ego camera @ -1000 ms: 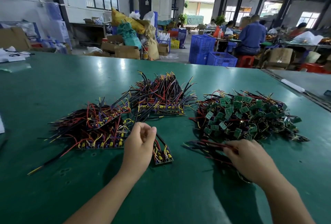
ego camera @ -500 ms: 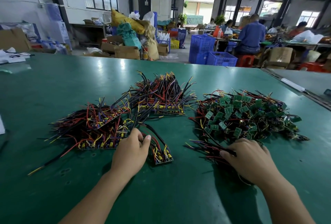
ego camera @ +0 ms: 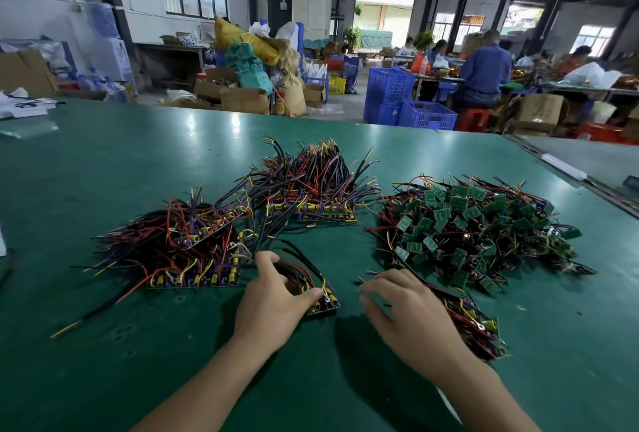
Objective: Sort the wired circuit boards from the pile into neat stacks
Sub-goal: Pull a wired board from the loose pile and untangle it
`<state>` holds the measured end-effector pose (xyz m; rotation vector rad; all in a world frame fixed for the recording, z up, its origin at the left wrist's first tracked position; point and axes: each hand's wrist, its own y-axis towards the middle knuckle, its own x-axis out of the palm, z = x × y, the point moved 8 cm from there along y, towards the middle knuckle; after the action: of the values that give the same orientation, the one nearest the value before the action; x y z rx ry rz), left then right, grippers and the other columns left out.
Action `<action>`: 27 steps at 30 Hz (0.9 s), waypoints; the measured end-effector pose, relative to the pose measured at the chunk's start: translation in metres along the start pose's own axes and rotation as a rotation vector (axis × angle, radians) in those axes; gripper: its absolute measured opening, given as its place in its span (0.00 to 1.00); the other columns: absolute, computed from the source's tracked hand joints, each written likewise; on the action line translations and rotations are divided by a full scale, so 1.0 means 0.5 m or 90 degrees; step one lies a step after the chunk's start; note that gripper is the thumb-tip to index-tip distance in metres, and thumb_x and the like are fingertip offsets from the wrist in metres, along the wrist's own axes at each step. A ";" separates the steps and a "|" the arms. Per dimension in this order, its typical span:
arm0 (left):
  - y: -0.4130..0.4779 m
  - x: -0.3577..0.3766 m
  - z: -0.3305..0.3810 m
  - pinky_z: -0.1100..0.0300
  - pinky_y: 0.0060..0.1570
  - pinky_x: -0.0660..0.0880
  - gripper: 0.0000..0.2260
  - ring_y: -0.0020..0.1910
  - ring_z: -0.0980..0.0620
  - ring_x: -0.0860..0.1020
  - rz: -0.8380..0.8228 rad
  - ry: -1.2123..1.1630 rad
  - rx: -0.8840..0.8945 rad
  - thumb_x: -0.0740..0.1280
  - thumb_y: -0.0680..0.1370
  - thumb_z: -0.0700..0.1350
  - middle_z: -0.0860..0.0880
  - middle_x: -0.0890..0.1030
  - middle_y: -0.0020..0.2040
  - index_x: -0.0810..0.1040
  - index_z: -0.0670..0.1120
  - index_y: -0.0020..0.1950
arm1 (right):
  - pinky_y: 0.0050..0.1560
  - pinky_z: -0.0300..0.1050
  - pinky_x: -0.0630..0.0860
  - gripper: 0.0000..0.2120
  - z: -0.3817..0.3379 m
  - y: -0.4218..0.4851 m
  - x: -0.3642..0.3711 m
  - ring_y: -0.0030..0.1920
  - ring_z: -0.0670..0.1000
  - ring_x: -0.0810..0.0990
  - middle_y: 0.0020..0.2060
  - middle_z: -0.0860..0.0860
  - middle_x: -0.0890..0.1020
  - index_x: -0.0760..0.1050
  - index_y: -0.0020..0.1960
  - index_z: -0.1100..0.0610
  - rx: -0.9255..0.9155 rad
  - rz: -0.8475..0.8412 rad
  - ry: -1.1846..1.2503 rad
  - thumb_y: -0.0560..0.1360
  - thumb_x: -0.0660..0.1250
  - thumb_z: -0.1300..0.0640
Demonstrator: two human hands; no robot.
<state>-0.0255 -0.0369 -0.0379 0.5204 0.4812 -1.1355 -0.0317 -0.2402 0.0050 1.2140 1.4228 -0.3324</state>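
1. My left hand (ego camera: 273,307) is clamped on a small dark circuit board with yellow terminals and red and black wires (ego camera: 323,302). The thumb presses on its near edge and the fingers curl over the wires.
2. This board lies at 2 o'clock from the hand and seems to rest on the green table mat (ego camera: 138,162). Its wires run away toward 11 o'clock.
3. The near stack of dark wired boards (ego camera: 193,252) lies at 10 o'clock from the left hand, just beside it. Its front row of yellow terminals runs from 9 to 3 o'clock.
4. I judge that the coming move turns on this relation: the held board must travel toward 10 o'clock and turn a little, so that its terminal edge lines up with that row. The left hand is the nearer hand for this stack.
5. My right hand (ego camera: 411,317) has its fingers spread and almost straight over a second dark wired board (ego camera: 484,328), whose long axis runs from 10 to 4 o'clock. I cannot tell if the thumb hooks under it.
6. The loose pile of small green circuit boards with tangled wires (ego camera: 484,224) lies near, at 1 o'clock from the right hand. A far stack of dark wired boards (ego camera: 311,196) lies at 12 o'clock from the left hand, apart from it.
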 end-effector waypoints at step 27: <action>-0.028 0.049 0.066 0.56 0.36 0.78 0.09 0.41 0.50 0.81 -0.201 -0.527 -0.008 0.62 0.78 0.31 0.43 0.82 0.45 0.77 0.43 0.48 | 0.36 0.38 0.75 0.11 0.017 0.006 0.041 0.36 0.46 0.75 0.36 0.50 0.80 0.82 0.49 0.54 0.223 0.020 0.751 0.73 0.67 0.48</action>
<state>-0.0270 -0.0791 -0.0290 -0.0713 -0.1606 -1.5271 -0.0200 -0.2360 -0.0138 1.8460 2.3929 0.2425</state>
